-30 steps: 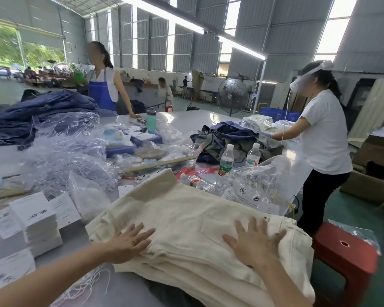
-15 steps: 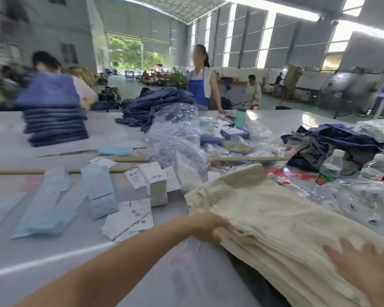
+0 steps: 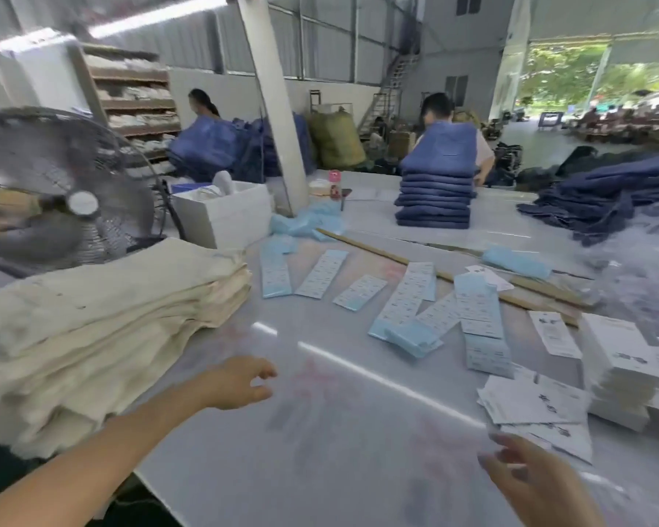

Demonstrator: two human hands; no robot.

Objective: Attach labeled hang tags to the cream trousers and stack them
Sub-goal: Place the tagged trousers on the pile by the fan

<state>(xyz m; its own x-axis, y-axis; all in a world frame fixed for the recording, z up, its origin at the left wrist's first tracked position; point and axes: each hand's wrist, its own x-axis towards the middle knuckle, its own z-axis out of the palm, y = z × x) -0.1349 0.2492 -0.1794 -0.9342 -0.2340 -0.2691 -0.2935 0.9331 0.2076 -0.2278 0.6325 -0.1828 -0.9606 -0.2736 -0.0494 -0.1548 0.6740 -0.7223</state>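
1. Since 0.5 s ago both hands have left the cream trousers (image 3: 103, 321).
2. That stack lies left of the left hand (image 3: 240, 382); its long axis runs away from the person.
3. Hang tags (image 3: 537, 405) lie just beyond the right hand (image 3: 525, 477).
4. Both hands hover loosely spread, holding nothing.
5. Blur probably hides the tag print.

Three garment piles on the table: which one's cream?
The folded cream trousers stack at the left table edge, beside the fan. The neat stack and the loose heap across the table are both dark blue.
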